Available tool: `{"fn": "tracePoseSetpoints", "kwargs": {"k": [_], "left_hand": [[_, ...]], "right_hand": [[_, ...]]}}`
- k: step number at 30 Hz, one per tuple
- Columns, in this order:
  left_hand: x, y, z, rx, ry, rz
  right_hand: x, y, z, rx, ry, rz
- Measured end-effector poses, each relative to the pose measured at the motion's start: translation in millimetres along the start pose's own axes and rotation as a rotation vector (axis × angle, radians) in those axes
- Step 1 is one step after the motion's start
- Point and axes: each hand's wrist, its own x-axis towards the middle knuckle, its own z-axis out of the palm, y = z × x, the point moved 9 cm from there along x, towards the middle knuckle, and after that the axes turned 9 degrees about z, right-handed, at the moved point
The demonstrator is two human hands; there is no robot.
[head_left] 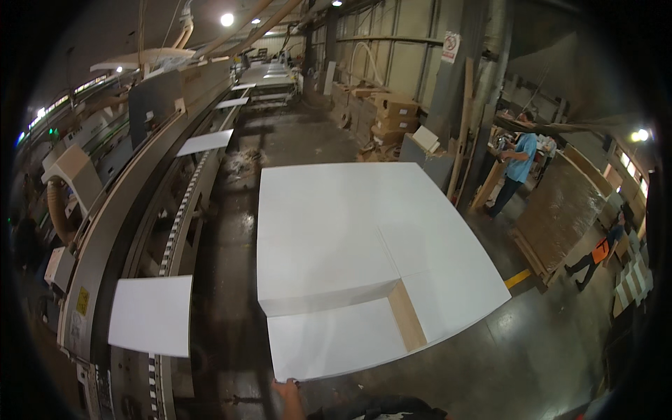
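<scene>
My left hand [287,387] is at the bottom of the view, its fingers closed on the near left corner of a white panel [332,343]. That panel lies in the lower, recessed part of a large stack of white panels [336,224]. The stack stands higher behind it and to its right, and a bare tan board edge [408,318] shows at the step. Thin seams on top mark separate panels. How far my fingers reach under the panel is hidden. My right hand is not in view.
Along the left runs a long machine [91,301] with a conveyor track; a white panel [150,315] lies on it, another [206,143] farther along. Cardboard boxes [395,115] stand by the far wall. At right are a person in blue [519,161], a wrapped stack [560,206] and another person [600,250].
</scene>
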Motion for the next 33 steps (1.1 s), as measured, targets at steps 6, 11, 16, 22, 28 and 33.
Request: {"fn": "tracePoseSetpoints", "kwargs": {"k": [6,11,16,22,28,33], "left_hand": [[-11,7,-8,-0.209,0.170,-0.020],[-49,-26,-81,0.048,0.323,-0.058],[-88,-1,-131,0.032,0.299,-0.318],[-112,78,-228,0.031,0.168,-0.090],[-148,164,-283,0.014,0.227,0.069],[-214,262,-342,0.034,0.318,0.408]], "right_hand": [[-6,-36,-28,-0.249,0.190,-0.359],[-14,-136,-124,0.429,0.197,-0.305],[-38,-223,-184,0.207,0.507,-0.327],[4,-292,-147,-0.053,0.377,-0.066],[-17,-311,-80,0.426,0.120,0.000],[-87,-293,-10,0.525,0.002,-0.160]]}}
